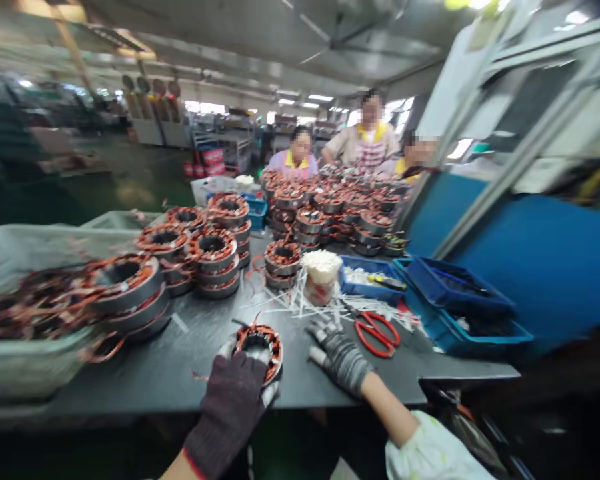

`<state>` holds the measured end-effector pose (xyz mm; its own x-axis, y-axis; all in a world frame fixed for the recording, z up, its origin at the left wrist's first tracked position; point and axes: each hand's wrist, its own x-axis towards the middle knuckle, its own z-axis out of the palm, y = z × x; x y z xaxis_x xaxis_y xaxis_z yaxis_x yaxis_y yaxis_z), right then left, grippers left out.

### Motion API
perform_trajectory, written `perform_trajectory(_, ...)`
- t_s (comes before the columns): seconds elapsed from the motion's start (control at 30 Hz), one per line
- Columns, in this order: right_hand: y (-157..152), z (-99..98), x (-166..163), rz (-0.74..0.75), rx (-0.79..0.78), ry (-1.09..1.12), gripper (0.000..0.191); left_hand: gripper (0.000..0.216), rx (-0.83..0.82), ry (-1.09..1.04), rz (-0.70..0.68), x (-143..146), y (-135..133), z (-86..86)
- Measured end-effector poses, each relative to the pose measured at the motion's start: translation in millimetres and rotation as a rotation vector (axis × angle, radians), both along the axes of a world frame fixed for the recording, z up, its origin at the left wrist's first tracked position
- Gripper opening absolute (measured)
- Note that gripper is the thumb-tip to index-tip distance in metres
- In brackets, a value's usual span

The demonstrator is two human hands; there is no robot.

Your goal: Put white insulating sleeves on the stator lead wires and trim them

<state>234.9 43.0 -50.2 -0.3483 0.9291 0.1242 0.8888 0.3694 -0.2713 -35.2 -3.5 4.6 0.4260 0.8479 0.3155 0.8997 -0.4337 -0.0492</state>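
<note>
My left hand [235, 397], in a dark knit glove, grips the near edge of a round motor stator [258, 345] with copper windings that lies flat on the dark worktable [180, 360]. My right hand [339, 357], in a grey glove with the fingertips cut off, hovers just right of the stator with its fingers spread, holding nothing. Loose white strips [300, 303] lie just beyond the stator.
Stacks of wound stators [213, 257] cover the table's left and far end. A jar of white strips [321, 275], red-handled scissors [377, 331] and blue trays [460, 287] sit to the right. Three people work at the far end. A white bin [25, 360] stands left.
</note>
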Motion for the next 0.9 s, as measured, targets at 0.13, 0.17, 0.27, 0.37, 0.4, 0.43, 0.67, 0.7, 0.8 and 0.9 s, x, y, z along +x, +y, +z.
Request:
perform_trajectory(0.13, 8, -5.5, 3, -0.075, 0.077, 0.025, 0.046, 0.022, 0.052, 0.0, 0.019, -19, -20, 4.7)
perform_trajectory(0.17, 12, -1.2, -6, -0.055, 0.1, 0.061, 0.043, 0.023, 0.062, 0.006, 0.041, -24, -24, 4.9)
perform_trajectory(0.27, 27, 23.2, -63, 0.197, 0.133, 0.216, 0.039, 0.024, 0.068, 0.028, 0.129, -39, -32, 5.4)
perform_trajectory(0.37, 54, 42.8, -148, 0.523, 0.077, 0.309, 0.035, 0.022, 0.068, 0.037, 0.186, -52, -39, 5.2)
perform_trajectory(0.4, 65, 44.3, -174, 0.587, 0.039, 0.32, 0.033, 0.022, 0.069, 0.038, 0.2, -56, -41, 4.6)
perform_trajectory(0.43, 76, 43.0, -196, 0.62, -0.003, 0.333, 0.033, 0.021, 0.065, 0.038, 0.216, -61, -41, 3.8)
perform_trajectory(0.67, 112, 4.7, -176, 0.535, -0.009, 0.188, 0.046, 0.026, -0.039, 0.009, 0.225, -82, 0, 4.9)
perform_trajectory(0.7, 111, 3.6, -157, 0.484, 0.001, 0.15, 0.047, 0.029, -0.045, -0.003, 0.21, -83, 14, 6.5)
perform_trajectory(0.8, 95, 12.1, -104, 0.361, 0.017, 0.075, 0.044, 0.035, -0.051, -0.013, 0.189, -87, 55, 11.3)
perform_trajectory(0.9, 64, 21.9, -65, 0.363, 0.081, 0.087, 0.042, 0.033, -0.045, 0.034, 0.23, -88, 80, 20.5)
